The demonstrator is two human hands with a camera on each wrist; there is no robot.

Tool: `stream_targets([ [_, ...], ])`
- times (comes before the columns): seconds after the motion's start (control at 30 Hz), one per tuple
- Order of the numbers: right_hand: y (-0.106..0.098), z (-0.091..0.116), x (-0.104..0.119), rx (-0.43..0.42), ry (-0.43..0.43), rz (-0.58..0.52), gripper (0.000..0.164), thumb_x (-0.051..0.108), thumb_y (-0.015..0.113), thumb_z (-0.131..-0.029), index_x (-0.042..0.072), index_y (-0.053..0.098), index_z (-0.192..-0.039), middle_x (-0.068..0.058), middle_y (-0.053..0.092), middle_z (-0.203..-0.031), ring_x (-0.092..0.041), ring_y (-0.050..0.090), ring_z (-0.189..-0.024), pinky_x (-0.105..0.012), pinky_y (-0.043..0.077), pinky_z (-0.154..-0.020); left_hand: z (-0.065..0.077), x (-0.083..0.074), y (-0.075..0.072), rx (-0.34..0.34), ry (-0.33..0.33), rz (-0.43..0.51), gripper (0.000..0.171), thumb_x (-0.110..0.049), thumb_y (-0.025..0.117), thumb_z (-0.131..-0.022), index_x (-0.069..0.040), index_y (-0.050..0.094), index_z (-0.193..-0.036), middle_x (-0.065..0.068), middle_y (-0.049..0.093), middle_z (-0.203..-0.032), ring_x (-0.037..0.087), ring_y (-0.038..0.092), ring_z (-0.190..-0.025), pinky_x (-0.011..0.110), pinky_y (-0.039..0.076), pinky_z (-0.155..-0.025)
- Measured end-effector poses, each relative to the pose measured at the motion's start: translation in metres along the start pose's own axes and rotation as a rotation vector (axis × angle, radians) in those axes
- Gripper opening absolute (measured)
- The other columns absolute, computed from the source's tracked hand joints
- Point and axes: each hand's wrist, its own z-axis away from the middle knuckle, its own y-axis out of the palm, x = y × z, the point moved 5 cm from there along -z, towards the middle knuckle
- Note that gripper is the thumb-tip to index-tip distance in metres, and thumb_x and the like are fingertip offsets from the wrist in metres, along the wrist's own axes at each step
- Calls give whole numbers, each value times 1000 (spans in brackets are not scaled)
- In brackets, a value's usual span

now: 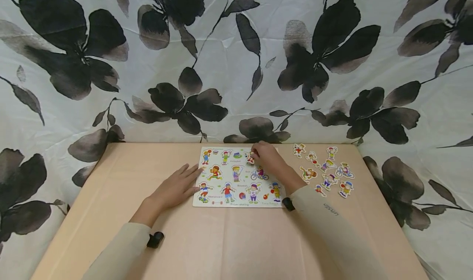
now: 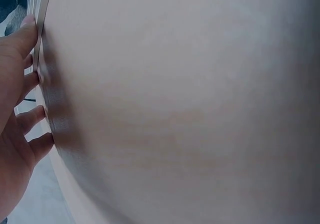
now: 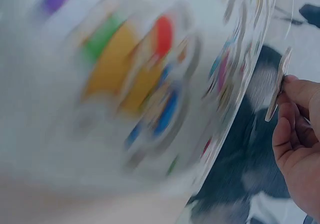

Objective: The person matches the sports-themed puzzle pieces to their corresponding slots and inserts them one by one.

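A white picture board (image 1: 218, 183) printed with cartoon children at sports lies flat on the table. My left hand (image 1: 176, 188) rests at its left edge, fingers stretched and spread; the left wrist view shows fingertips along that edge. Above the board's upper right, my right hand (image 1: 269, 157) pinches a small cartoon puzzle piece (image 1: 250, 158) between thumb and finger. In the right wrist view this piece (image 3: 279, 86) is seen edge-on, thin and tilted, apart from the board. My right hand and forearm cover the board's upper right corner.
Several loose cutout pieces (image 1: 329, 181) of cartoon children lie on the table to the right of the board. The table (image 1: 236, 243) has a tan surface. A white cloth (image 1: 236, 66) with dark flowers stands behind its far edge.
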Motion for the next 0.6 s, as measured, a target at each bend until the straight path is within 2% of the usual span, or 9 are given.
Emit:
stream_targets([
  [0.27,25,-29,44,43,-128,48,12,20,67,-102,8,70,-103,-4,62,-96,-16,56,-85,-31,53,-77,1,0,1,14,-11,-3,69,-45,60,-103,-14,38,-161,9,32,-169,45,26,-155,61,30,-124],
  [0.4,36,-41,60,77,-146,39,11,21,66,-103,10,68,-100,-2,61,-94,-15,54,-83,-29,51,-75,0,0,0,15,-14,-1,69,-45,60,-103,-14,39,-161,9,32,-169,44,27,-155,61,31,-123],
  [0.6,48,-57,81,74,-145,-27,13,23,68,-102,10,69,-102,-3,63,-96,-14,55,-84,-28,51,-74,-1,-1,-2,9,-4,-5,68,-45,61,-103,-14,40,-160,9,34,-168,45,29,-154,61,32,-122],
])
